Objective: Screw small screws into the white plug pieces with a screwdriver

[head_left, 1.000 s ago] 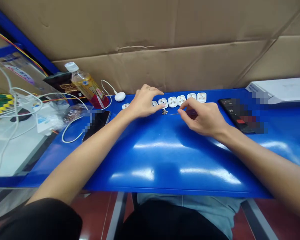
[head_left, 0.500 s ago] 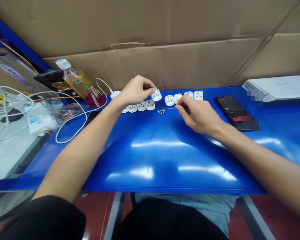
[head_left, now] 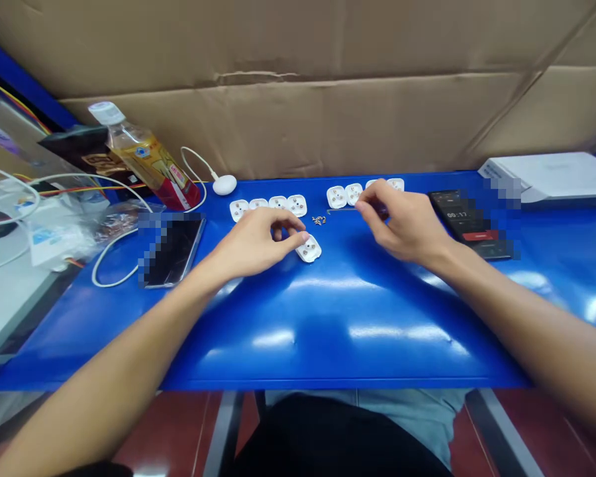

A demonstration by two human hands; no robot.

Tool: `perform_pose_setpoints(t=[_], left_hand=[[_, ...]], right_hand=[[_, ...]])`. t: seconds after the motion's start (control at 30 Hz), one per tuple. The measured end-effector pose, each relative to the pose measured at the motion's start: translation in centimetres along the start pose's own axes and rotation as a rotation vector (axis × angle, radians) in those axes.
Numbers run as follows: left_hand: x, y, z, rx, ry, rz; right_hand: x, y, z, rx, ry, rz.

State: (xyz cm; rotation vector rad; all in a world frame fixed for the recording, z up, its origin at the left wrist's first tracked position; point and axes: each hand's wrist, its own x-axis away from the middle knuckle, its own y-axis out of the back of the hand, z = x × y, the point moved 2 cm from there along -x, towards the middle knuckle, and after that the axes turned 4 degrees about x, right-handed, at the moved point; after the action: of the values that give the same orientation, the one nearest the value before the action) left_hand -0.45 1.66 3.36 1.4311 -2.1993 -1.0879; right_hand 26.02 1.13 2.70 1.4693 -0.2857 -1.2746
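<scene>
My left hand (head_left: pixel 265 242) has thumb and fingers closed on the edge of a small white plastic housing (head_left: pixel 310 251), low over the blue table. The housing is a rounded square with small metal fittings inside. My right hand (head_left: pixel 402 215) pinches a thin metal rod-like tool (head_left: pixel 345 210), its far end pointing left. Between the hands, behind the held housing, lies a loose pile of tiny metal screws (head_left: pixel 318 220). A row of similar white housings (head_left: pixel 297 205) sits behind my left hand. Another row of housings (head_left: pixel 336 197) is partly hidden by my right hand.
A dark phone (head_left: pixel 469 225) lies right of my right hand, with a white box (head_left: pixel 551 173) behind it. On the left are another phone (head_left: pixel 173 252), a drink bottle (head_left: pixel 151 165), a round white charger (head_left: pixel 224 185) and loose cables. Cardboard (head_left: pixel 328 126) stands along the back.
My left hand has brought the white housing from beside the back row toward me, in front of the screws. My right hand has shifted slightly right with the tool.
</scene>
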Motion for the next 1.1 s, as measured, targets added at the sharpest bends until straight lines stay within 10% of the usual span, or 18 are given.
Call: perform_pose_setpoints(t=[0.3, 0.8, 1.1], left_hand=[[0.2, 0.3, -0.3, 0.066, -0.053, -0.196], [-0.2, -0.8, 1.3, 0.055, -0.065, -0.223], [-0.2, -0.9, 1.1, 0.085, -0.061, -0.23]], right_hand=[[0.3, 1.7, 2.7, -0.073, 0.064, -0.23], [0.1, -0.2, 0.8, -0.085, -0.032, -0.036], [0.3, 0.7, 2.1, -0.123, 0.027, -0.173]])
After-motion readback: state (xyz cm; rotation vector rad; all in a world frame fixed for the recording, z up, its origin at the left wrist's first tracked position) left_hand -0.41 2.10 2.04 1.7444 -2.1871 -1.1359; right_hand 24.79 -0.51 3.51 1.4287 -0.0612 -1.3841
